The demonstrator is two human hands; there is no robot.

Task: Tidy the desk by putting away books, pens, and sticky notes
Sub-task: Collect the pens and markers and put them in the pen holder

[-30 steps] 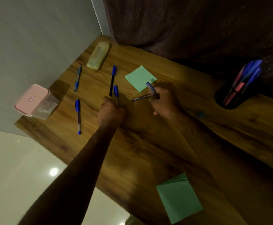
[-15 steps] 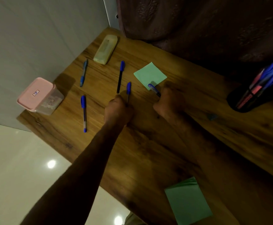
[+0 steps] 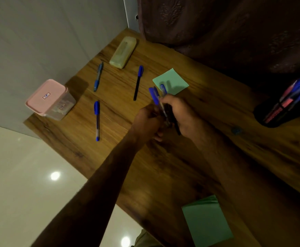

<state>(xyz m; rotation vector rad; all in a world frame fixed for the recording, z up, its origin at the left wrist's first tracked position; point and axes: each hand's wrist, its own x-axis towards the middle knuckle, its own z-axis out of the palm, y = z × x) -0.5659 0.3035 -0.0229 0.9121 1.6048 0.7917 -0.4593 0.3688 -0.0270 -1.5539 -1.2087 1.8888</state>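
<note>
Both hands meet above the middle of the wooden desk (image 3: 217,157). My right hand (image 3: 181,113) grips a small bundle of blue-capped pens (image 3: 157,97), their caps pointing up and away. My left hand (image 3: 149,122) closes on the lower ends of the same bundle. Three pens lie loose on the desk: a blue pen (image 3: 98,76) at the far left, a black pen with a blue cap (image 3: 138,82), and a clear pen with a blue cap (image 3: 97,120). A green sticky note pad (image 3: 172,81) lies just beyond the hands. Another green pad (image 3: 206,221) sits at the near edge.
A black pen holder (image 3: 277,113) full of blue and pink pens stands at the right. A pink-lidded plastic box (image 3: 50,98) sits on the desk's left corner and a pale yellowish case (image 3: 123,51) at the far corner. A dark curtain hangs behind; pale floor lies left.
Each hand picked pens off the desk, then rose and came together, so the pens now form one bundle. The pen that lay beside the black one is off the desk.
</note>
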